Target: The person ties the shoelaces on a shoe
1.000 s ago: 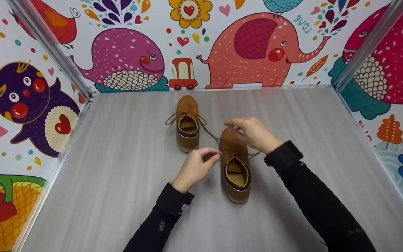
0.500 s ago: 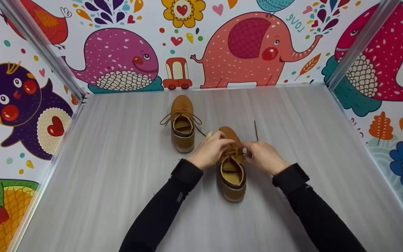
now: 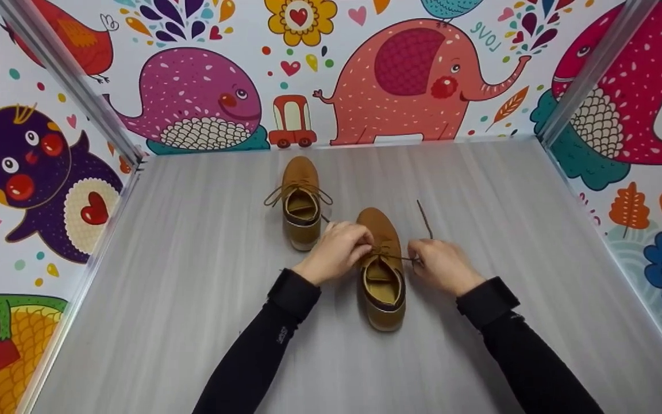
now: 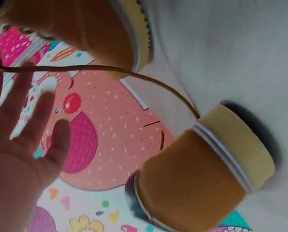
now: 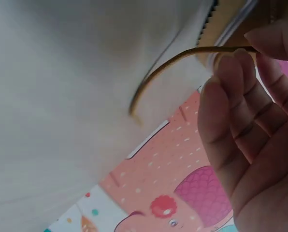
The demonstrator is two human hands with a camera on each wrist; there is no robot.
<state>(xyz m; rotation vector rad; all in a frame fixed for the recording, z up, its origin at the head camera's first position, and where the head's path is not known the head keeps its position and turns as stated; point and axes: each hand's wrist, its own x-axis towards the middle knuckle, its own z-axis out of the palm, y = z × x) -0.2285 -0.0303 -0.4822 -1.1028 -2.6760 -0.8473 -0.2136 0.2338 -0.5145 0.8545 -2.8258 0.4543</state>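
Observation:
A tan lace-up shoe point(image 3: 385, 313) stands between my two hands in the head view, its toe pointing away. At its left side my left hand point(image 3: 335, 253) pinches one lace, which trails off in an arc in the left wrist view point(image 4: 110, 69). Right of the shoe, my right hand point(image 3: 445, 264) pinches the other lace point(image 5: 175, 59) between thumb and fingers. A taut stretch of it runs from the shoe's eyelets to that hand, and its loose end point(image 3: 425, 219) sticks out beyond the fingers. Both laces cross the shoe low over the tongue.
The matching shoe point(image 3: 301, 172) stands farther back on the left, its lace tied in a bow point(image 3: 273, 197). A grey wood-grain surface point(image 3: 193, 259) lies under both. Printed cartoon panels point(image 3: 400, 115) wall the back and sides, with metal strips point(image 3: 601, 75) at the corners.
Both hands came in from above and beside the near shoe to its laces. The right hand then drew its lace out to the right, and the left hand shifted slightly down and left.

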